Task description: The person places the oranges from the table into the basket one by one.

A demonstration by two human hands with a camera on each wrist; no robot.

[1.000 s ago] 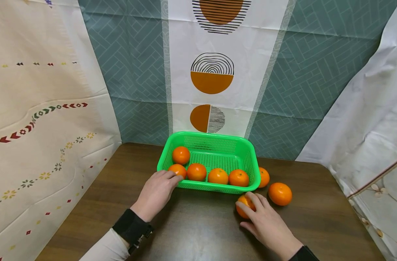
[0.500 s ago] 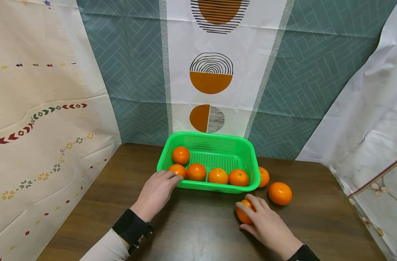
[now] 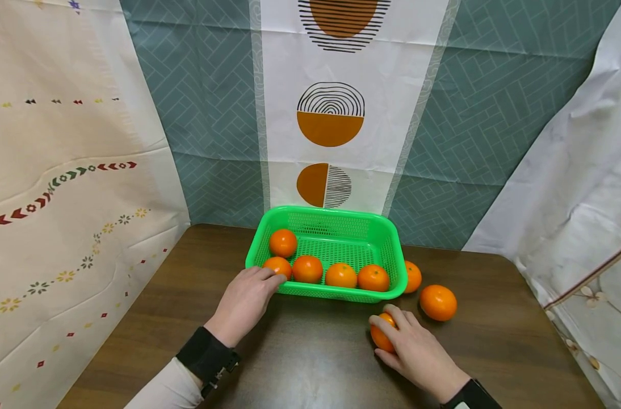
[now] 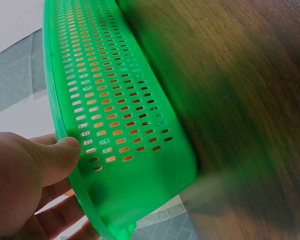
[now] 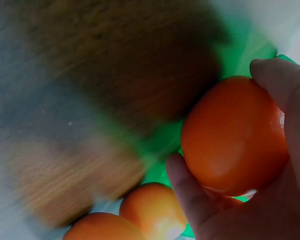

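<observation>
— Which orange do you have?

— The one under my right hand [image 3: 418, 349]. This orange [image 3: 383, 336] sits on the dark wood-grain surface [image 3: 310, 363], just in front of the near right corner of the green basket [image 3: 341, 215]. My fingers [image 3: 387, 327] and thumb are curled round it from behind, so the fruit lies ahead of my palm, on the basket's side. In the right wrist view it fills the grasp: round, slightly flattened, with a smooth, glossy skin.

— And the other hand?

— My left hand [image 3: 245, 304] holds the basket's near left rim, thumb [image 4: 57, 157] over the outer edge and the fingers curled on the other side of the rim. It is the nearer hand to the basket; the right is the nearer to the loose fruit.

— What is the basket like?

— Bright plastic, rectangular with rounded corners, its walls pierced with rows of small slots. Its long side runs left to right before me. Five oranges lie inside: four in a row along the near wall [image 3: 341, 275] and one further back on the left [image 3: 282, 243].

— Anything else out there?

— Two more oranges on the surface to the right: one against the basket's right wall [image 3: 413, 276], one standing free beyond it [image 3: 437, 303]. Patterned cloths hang behind.
</observation>
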